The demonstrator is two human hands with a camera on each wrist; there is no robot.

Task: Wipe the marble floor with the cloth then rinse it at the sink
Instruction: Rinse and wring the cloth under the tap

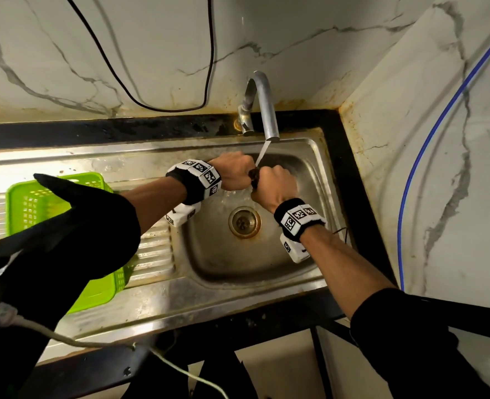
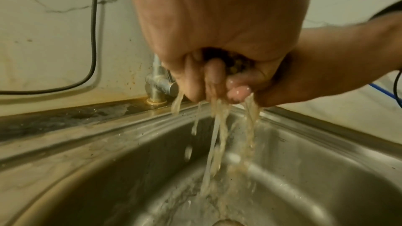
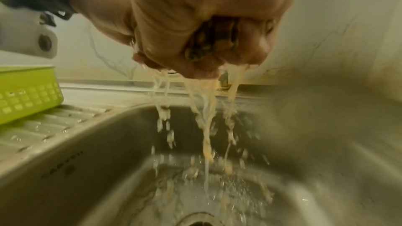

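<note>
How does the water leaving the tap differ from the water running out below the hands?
The tap water falls from the faucet as one thin, clear-white stream; the runoff splits into several ragged strands and drops. The tap water looks clean; the runoff is cloudy yellow-brown. The first lands on the cloth, gripped by the left hand and right hand; the second falls into the sink.

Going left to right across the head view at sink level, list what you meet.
green basket → left hand → cloth gripped between both fists under the tap's stream → right hand → sink right wall → blue cable on the marble wall.
</note>
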